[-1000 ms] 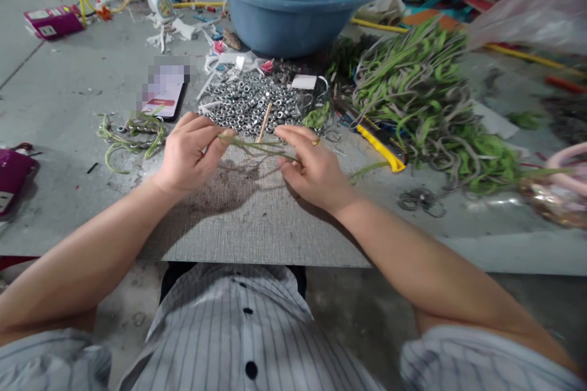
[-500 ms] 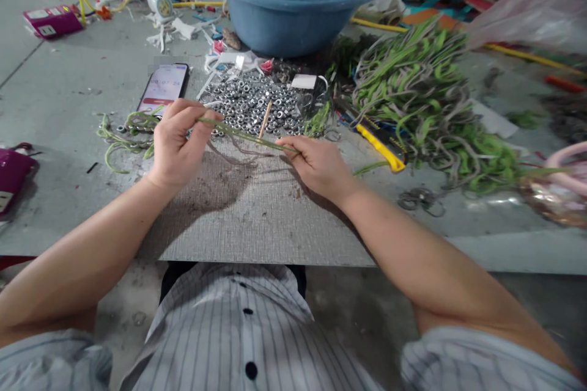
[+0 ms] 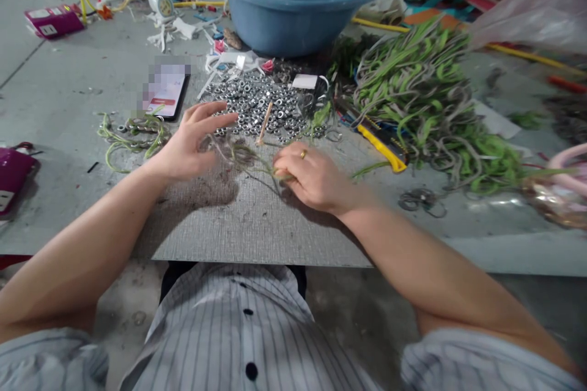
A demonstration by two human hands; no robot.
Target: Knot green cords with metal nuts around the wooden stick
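Observation:
My right hand is closed on a green and grey cord, whose loose loops hang out to the left, blurred by motion. Left of those loops, my left hand has its fingers spread and holds nothing. Just beyond both hands lies a heap of metal nuts, with a thin wooden stick at its near edge. A small bundle of green cord with metal pieces rests beside my left wrist.
A large blue basin stands behind the nuts. To the right are a pile of green and grey cords and a yellow utility knife. A phone lies left of the nuts. Purple packets sit further left.
My left hand has let go of the cord and opened its fingers. The cord, stretched between both hands before, has gone slack; my right hand has turned and moved slightly nearer me.

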